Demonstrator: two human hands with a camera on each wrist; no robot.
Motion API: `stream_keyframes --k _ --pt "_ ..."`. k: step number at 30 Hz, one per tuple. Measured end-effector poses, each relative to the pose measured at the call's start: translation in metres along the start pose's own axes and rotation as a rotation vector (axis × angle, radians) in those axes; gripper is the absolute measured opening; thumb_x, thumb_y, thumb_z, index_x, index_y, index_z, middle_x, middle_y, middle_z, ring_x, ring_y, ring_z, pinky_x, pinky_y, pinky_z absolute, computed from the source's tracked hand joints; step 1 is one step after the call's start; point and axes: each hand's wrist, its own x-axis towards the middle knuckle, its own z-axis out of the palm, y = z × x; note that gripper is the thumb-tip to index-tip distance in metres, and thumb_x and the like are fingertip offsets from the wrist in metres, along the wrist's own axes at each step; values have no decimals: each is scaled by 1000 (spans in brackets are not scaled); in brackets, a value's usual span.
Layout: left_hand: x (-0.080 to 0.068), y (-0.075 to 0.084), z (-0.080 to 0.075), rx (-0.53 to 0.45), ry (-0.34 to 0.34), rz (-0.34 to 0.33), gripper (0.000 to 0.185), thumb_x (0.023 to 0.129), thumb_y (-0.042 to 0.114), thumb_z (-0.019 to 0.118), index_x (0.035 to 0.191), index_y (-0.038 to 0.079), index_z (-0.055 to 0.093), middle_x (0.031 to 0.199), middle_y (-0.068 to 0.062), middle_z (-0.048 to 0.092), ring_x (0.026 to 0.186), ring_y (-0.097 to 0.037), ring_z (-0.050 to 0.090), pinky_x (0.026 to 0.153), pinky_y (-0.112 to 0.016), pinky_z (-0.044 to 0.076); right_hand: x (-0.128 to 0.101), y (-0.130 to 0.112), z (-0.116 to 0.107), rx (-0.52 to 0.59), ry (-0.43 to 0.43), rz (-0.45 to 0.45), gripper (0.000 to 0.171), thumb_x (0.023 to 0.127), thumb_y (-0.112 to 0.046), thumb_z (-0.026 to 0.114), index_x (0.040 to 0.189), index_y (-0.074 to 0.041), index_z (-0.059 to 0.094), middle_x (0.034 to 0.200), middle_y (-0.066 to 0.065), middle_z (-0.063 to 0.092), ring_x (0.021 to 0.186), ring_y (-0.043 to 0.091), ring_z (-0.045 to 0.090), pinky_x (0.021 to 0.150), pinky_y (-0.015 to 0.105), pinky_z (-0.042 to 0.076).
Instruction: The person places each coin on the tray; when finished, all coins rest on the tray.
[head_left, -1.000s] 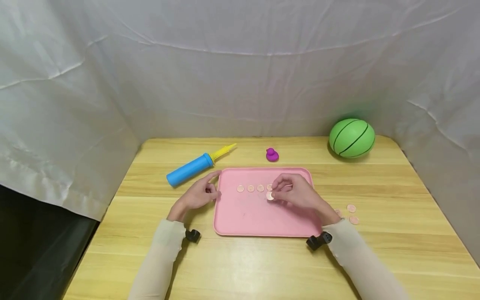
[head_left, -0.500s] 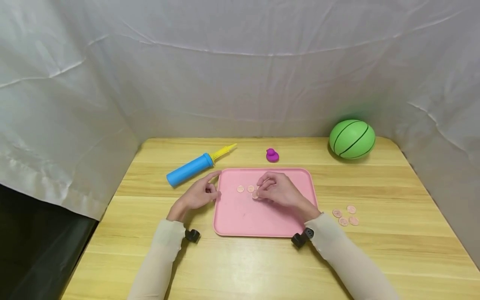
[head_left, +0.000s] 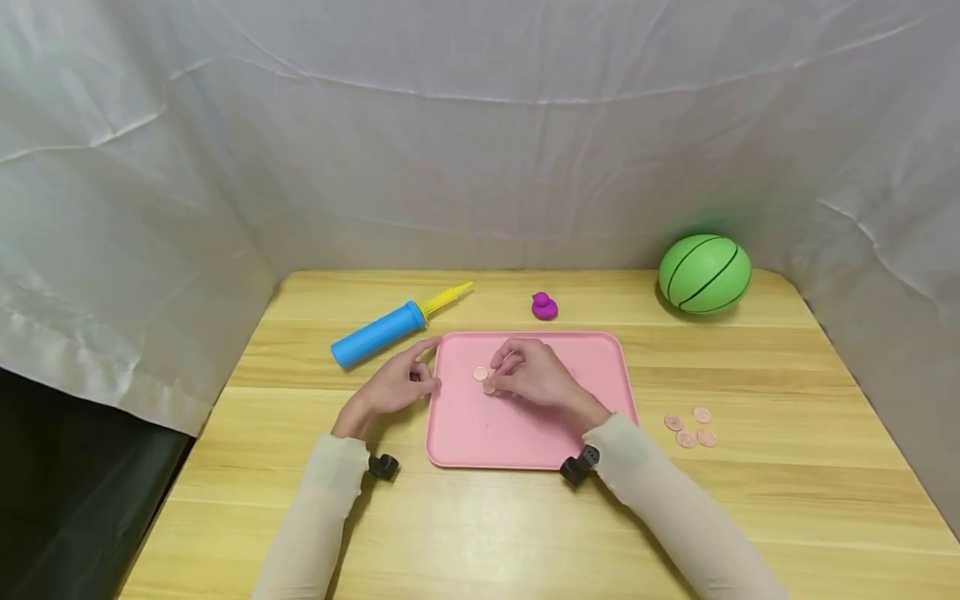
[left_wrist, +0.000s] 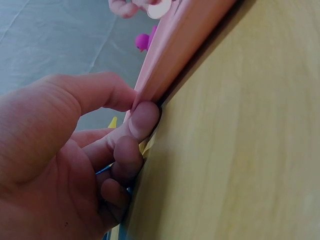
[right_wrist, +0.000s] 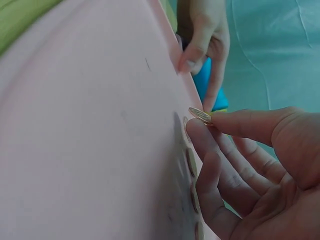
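At the centre of the head view, a person's right hand (head_left: 532,373) pinches a small copper-coloured coin (head_left: 489,387) between thumb and forefinger, just above the floor of a pink tray (head_left: 517,433); in the right wrist view the coin (right_wrist: 200,115) sits edge-on at the fingertips, right of centre, tilted over the tray (right_wrist: 75,140), with a row of further coins (right_wrist: 191,162) lying flat on the tray beneath the curled fingers; one flat coin (head_left: 480,373) shows just left of the hand in the head view. The left hand (head_left: 397,383), left of centre, holds the tray's left rim, thumb on top and fingers curled against the edge; the left wrist view shows that grip close up, the left hand (left_wrist: 65,160) filling the lower left and the tray rim (left_wrist: 180,50) running to the top of the frame. Three loose coins (head_left: 690,427) lie on the wooden table (head_left: 480,533) at right of the tray, well apart from both hands; a blue and yellow pump (head_left: 390,327) lies above the left hand, a purple toy duck (head_left: 543,306) stands just above the tray, and a green ball (head_left: 704,274) rests at upper right against the white cloth backdrop (head_left: 480,125).
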Motion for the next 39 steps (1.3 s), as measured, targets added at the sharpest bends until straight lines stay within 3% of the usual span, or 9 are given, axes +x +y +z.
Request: stream_keyframes --k 7,13,20,24,28,33,36,39 --pt "1 -1 0 -4 -4 -2 76 103 3 70 170 4 34 81 -8 69 75 -16 58 78 -26 47 5 2 11 -52 -18 -29 25 88 -12 92 103 -5 74 84 4 83 74 13 78 92 32 53" --pt "0 -2 -1 -12 1 -1 77 102 2 70 170 3 34 81 -8 70 75 -15 58 78 -24 47 8 -2 16 -72 -23 -44 21 89 -8 89 103 -5 74 85 5 84 76 12 79 100 37 54" --pt "0 -3 1 -17 -5 5 77 103 3 70 170 3 33 81 -8 69 75 -15 58 76 -24 47 4 -2 15 -143 -4 -47 8 96 -10 79 104 -9 77 88 2 83 78 9 74 82 29 55" --pt "0 -2 0 -6 2 2 77 103 3 70 170 4 33 81 -7 69 75 -16 58 79 -25 47 -4 -2 6 -141 -13 -45 13 102 -16 74 111 -9 80 92 3 83 81 11 76 79 28 55" --pt "0 -3 0 5 3 1 77 103 4 70 170 4 33 81 -8 69 75 -16 58 80 -25 47 -18 -1 -10 -64 -91 12 26 109 -21 65 123 -3 79 102 10 83 89 18 80 78 31 61" --pt "-2 -4 1 4 5 -7 77 103 4 70 171 4 32 80 -8 68 75 -16 58 82 -26 48 -35 4 -35 147 -235 131 46 118 -26 47 139 9 66 122 26 78 105 32 80 86 41 67" --pt "-3 -4 1 9 9 -8 77 103 5 70 170 4 32 81 -7 67 76 -16 58 83 -26 48 -45 9 -50 227 -249 151 54 120 -30 40 145 14 59 129 33 74 113 40 79 91 46 67" --pt "-2 -2 1 7 10 -10 77 103 6 70 171 5 33 81 -6 67 76 -16 58 83 -26 48 -57 15 -66 223 -236 120 56 120 -30 38 146 18 55 130 36 72 116 44 77 92 48 66"
